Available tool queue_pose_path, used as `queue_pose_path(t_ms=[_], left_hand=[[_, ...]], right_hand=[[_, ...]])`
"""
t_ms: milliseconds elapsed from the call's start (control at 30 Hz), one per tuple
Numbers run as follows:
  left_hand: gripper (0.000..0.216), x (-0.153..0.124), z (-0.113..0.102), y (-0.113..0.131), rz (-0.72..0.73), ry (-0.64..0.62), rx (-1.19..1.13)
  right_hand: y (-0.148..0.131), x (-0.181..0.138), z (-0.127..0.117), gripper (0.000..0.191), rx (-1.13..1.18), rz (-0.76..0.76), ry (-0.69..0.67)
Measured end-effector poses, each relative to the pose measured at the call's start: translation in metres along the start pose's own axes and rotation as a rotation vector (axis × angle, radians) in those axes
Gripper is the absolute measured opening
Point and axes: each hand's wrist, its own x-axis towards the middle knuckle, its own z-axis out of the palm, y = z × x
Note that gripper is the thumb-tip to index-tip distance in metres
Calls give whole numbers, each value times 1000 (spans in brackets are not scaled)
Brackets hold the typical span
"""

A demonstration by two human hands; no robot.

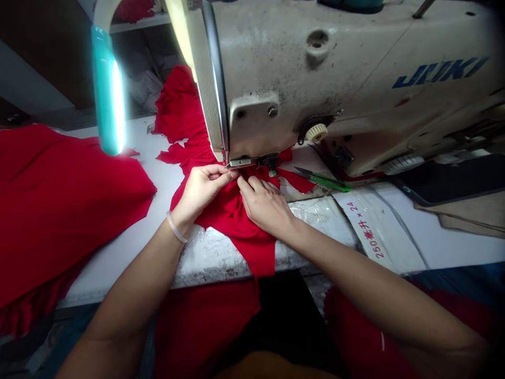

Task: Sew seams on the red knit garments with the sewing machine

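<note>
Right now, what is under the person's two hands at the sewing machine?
Red fabric lies under the left hand and right hand; the table beneath it is hidden.

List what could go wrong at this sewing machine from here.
The left hand has its fingertips right by the presser foot, so a finger could get stitched. The green-handled scissors lie near the red knit fabric, which could snag on their blades. The bunched fabric could also feed in folded.

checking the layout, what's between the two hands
In the head view, bunched red cloth lies between the left hand and the right hand.
</note>
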Motion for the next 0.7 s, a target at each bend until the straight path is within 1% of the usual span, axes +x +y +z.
queue_pose_path(t_ms=[100,233,400,467,567,633,700], left_hand=[[30,2,0,-3,-5,11,-28],[28,1,-3,-3,3,112,-19],[21,2,-7,-3,21,177,64],[17,3,-11,-5,73,180,189],[16,5,-22,-6,211,149,520],[16,5,-32,-6,251,127,718],[16,5,-42,-5,233,110,809]], right_hand=[[-2,1,2,55,18,18,2],[-3,4,0,58,51,36,-14],[-4,10,-3,59,63,36,-26],[-4,11,-1,58,79,30,-20],[3,1,0,50,158,-40,39],[16,-17,-6,40,245,-153,126],[37,-42,-21,32,328,-264,252]])
